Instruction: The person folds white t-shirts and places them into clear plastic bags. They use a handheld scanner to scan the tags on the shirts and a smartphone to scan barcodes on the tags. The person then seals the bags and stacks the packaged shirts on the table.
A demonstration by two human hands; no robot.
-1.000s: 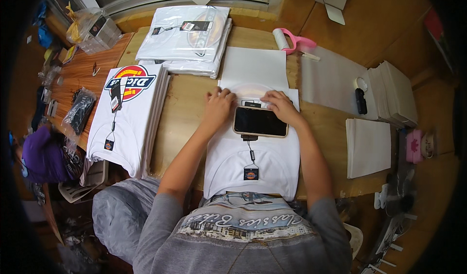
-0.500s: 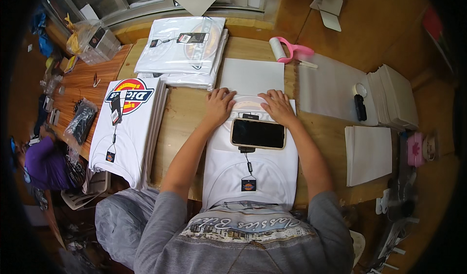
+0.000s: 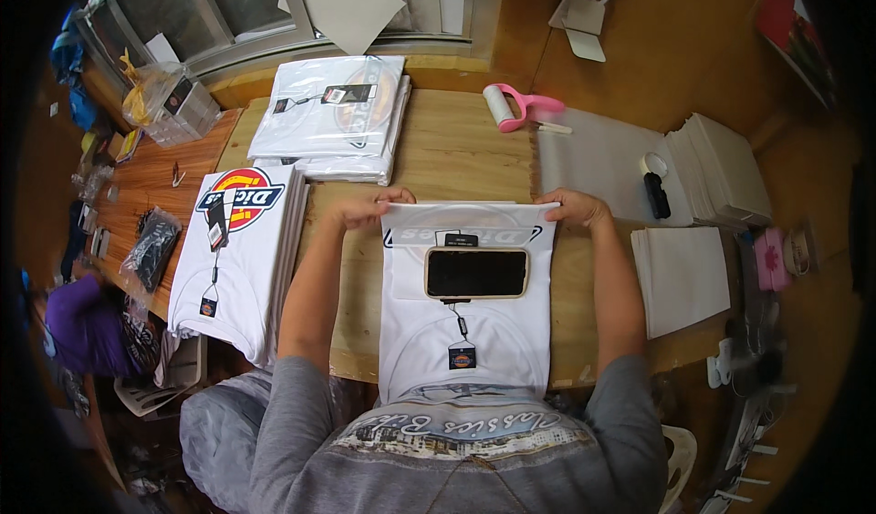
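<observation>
A folded white T-shirt (image 3: 411,322) lies in front of me, with a black neck tag (image 3: 462,358) on a cord near its collar. A pale translucent strip (image 3: 511,237) crosses the printed logo near its far edge. My left hand (image 3: 370,208) pinches the far left corner of the T-shirt, thumb and fingers closed. Similarly, my right hand (image 3: 577,208) is closed on the far right corner. Between my forearms a phone (image 3: 476,272) in a light case, screen dark, covers part of the shirt; whether it rests on the cloth I cannot tell.
Folded white T-shirts are stacked at left (image 3: 214,267), with bagged shirts (image 3: 310,112) behind them. A pink lint roller (image 3: 511,108), translucent sheets (image 3: 602,162) and white board stacks (image 3: 680,281) lie to the right. Someone in a purple sleeve (image 3: 78,327) sits at far left.
My hands have moved apart, from lying on the far end of the shirt to pinching its far corners. The white sheet beyond the shirt no longer shows on the table.
</observation>
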